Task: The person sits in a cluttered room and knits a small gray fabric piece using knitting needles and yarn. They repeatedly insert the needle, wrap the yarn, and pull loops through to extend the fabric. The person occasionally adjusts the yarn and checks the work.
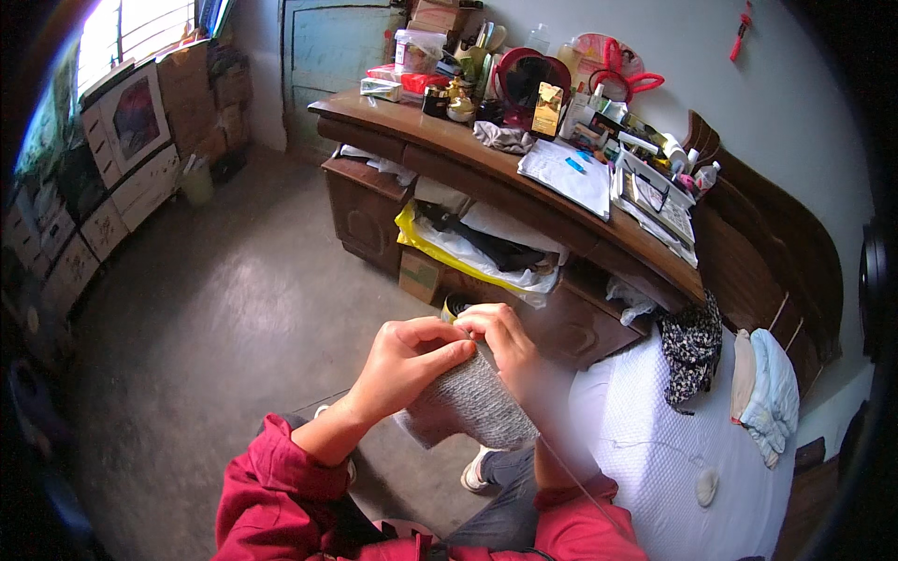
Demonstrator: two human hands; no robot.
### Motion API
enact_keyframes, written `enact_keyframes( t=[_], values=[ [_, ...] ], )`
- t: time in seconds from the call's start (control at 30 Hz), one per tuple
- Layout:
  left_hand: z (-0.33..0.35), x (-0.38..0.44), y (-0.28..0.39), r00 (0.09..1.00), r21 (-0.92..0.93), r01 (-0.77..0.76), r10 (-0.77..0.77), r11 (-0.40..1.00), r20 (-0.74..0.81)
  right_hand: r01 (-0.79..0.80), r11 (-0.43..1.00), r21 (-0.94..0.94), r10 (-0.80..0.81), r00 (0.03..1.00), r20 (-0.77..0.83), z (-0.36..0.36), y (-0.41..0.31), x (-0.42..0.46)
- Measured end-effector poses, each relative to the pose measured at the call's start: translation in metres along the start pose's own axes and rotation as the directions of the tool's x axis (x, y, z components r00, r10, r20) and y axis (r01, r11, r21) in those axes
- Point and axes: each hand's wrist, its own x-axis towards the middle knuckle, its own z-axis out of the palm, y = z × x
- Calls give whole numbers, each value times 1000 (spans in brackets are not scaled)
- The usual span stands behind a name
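Both of my hands meet at the top edge of a grey knitted piece (473, 403), which hangs below them over my lap. My left hand (407, 361) pinches the upper corner between thumb and forefinger. Close against it, my right hand (497, 340) has its fingers bent at the same edge, near the tip of a thin knitting needle. A thin needle or cord (575, 480) runs from the lower right corner of the knitting past my right sleeve. A small pale ball of yarn (707, 487) lies on the white bed cover, with a thin strand near it.
A brown wooden dressing table (435, 151) stands ahead, holding papers (561, 172), a red-framed mirror (533, 77), bottles and jars. Beneath are plastic bags and a cardboard box (419, 275). The bed (631, 421), with folded clothes (768, 386), is at the right. Cabinets line the left wall.
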Motion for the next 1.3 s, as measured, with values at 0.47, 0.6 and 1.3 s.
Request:
enact_keyframes(
  t=[0.47,0.6,1.3],
  values=[
    [2,0,-4,998,-20,-52,51,998,-39,104,992,-78,-108,993,-55,-5,-1,4],
    [-2,4,-3,993,-137,-65,51,988,-106,126,947,-296,-173,976,-135,-10,-2,2],
    [-9,10,1,971,-368,228,-236,901,22,77,952,-297,-95,995,-44,-4,2,0]
  ],
)
